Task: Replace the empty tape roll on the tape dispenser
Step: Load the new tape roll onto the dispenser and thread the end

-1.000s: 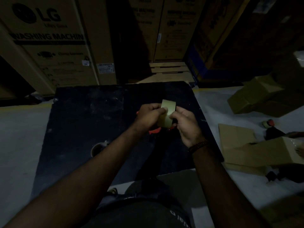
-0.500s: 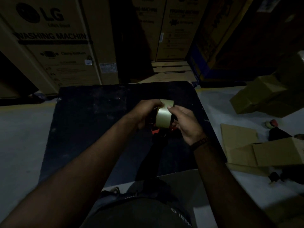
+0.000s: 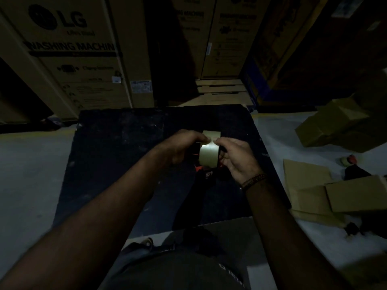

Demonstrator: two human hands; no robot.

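Observation:
A pale tan tape roll (image 3: 208, 153) stands on edge above the black mat (image 3: 117, 147), held between both hands. My left hand (image 3: 182, 146) grips its left side, thumb and fingers pinching at the top of the roll. My right hand (image 3: 236, 158) holds the right side, fingertips meeting the left ones at the top edge. Under the roll a red and black tape dispenser (image 3: 206, 171) shows only in small parts; most of it is hidden by the roll and hands. The scene is very dim.
Tall washing-machine cartons (image 3: 69, 59) stand behind the mat. To the right on the pale floor lie flattened cardboard pieces (image 3: 310, 191), a folded box (image 3: 335, 126) and a small tape roll (image 3: 347, 160). A wooden pallet (image 3: 219, 90) sits at the back.
The roll has turned from a tilted, fingertip hold to standing on edge over the dispenser. Both hands shifted slightly up, now pinching together at the roll's top.

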